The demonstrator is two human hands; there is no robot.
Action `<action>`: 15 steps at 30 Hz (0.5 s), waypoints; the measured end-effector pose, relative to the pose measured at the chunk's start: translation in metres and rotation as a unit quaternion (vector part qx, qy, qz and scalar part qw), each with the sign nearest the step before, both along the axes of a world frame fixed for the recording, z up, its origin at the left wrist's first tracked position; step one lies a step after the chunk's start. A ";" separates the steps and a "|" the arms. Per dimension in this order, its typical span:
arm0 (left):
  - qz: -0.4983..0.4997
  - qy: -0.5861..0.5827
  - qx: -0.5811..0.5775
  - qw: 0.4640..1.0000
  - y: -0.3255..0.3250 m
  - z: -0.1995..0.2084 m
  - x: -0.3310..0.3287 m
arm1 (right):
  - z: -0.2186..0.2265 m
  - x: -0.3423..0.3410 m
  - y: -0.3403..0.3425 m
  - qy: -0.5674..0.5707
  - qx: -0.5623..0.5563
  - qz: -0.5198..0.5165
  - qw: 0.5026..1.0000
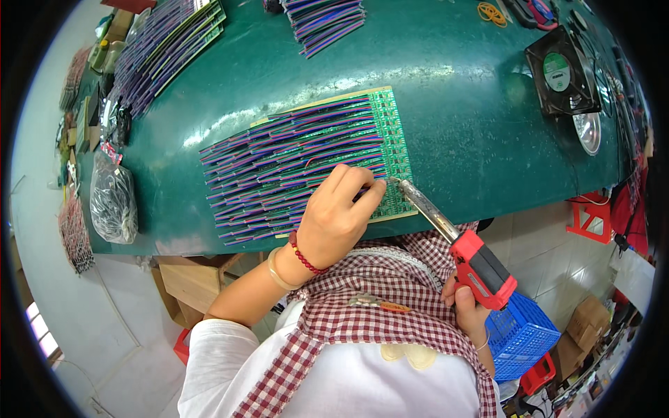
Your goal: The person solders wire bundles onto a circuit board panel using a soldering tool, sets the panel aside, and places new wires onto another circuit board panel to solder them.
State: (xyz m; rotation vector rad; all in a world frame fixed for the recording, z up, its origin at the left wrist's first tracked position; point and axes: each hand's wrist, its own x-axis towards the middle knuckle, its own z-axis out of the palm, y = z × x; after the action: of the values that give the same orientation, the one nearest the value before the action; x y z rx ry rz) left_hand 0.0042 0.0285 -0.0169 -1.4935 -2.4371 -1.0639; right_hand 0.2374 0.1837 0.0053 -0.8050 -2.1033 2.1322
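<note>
A green circuit board panel (394,132) lies on the bench, with rows of flat multicoloured wire strips (279,157) running left from it. Over its near right part, my left hand (341,207) is closed in a pinch on the end of a wire strip; the fingertips partly hide it. My right hand (468,306) grips a red and black soldering iron (481,268) near my apron. The iron's metal tip points up and left, at the board just right of my left fingertips. Whether the tip touches a joint is too small to tell.
On the green bench (474,139) more wired boards (167,49) and a wire bundle (324,24) lie at the far side. A black fan (563,73) stands far right. At left sits a plastic bag (113,198). Below the bench edge are a blue crate (519,334) and a red stool (590,216).
</note>
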 end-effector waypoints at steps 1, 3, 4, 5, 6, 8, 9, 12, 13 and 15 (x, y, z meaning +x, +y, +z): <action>-0.001 0.001 -0.002 1.000 0.000 0.000 0.000 | 0.000 0.001 -0.001 0.000 0.000 0.000 1.000; -0.002 0.002 -0.003 1.000 -0.001 0.000 0.000 | 0.000 0.004 -0.004 0.016 -0.011 -0.047 0.999; -0.001 0.001 -0.006 1.000 -0.001 0.000 0.000 | 0.000 0.005 -0.005 0.016 -0.011 -0.047 0.999; -0.001 0.000 -0.009 1.000 -0.001 0.000 0.000 | 0.000 0.006 -0.004 0.019 -0.010 -0.049 0.999; -0.001 0.000 -0.009 1.000 -0.001 0.000 0.000 | -0.001 0.006 -0.004 0.023 -0.010 -0.051 0.998; -0.004 0.000 -0.008 1.000 -0.001 0.001 -0.001 | 0.001 0.007 -0.003 0.012 -0.018 -0.042 0.999; -0.004 0.000 -0.009 1.000 -0.001 0.001 -0.001 | 0.001 0.007 -0.003 0.001 -0.026 -0.033 0.999; -0.004 -0.001 -0.011 1.000 0.000 0.002 -0.001 | 0.002 0.007 -0.003 0.000 -0.013 -0.033 0.999; -0.006 -0.002 -0.013 1.000 -0.002 0.002 -0.001 | 0.002 0.006 -0.003 0.001 -0.012 -0.034 0.999; -0.008 -0.003 -0.016 1.000 -0.002 0.003 -0.002 | 0.002 0.005 -0.001 -0.021 -0.010 0.006 1.000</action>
State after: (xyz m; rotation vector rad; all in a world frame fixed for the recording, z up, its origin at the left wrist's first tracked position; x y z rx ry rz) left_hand 0.0022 0.0267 -0.0136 -1.5235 -2.4619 -1.0391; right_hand 0.2420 0.1827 0.0070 -0.8486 -2.1154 2.1634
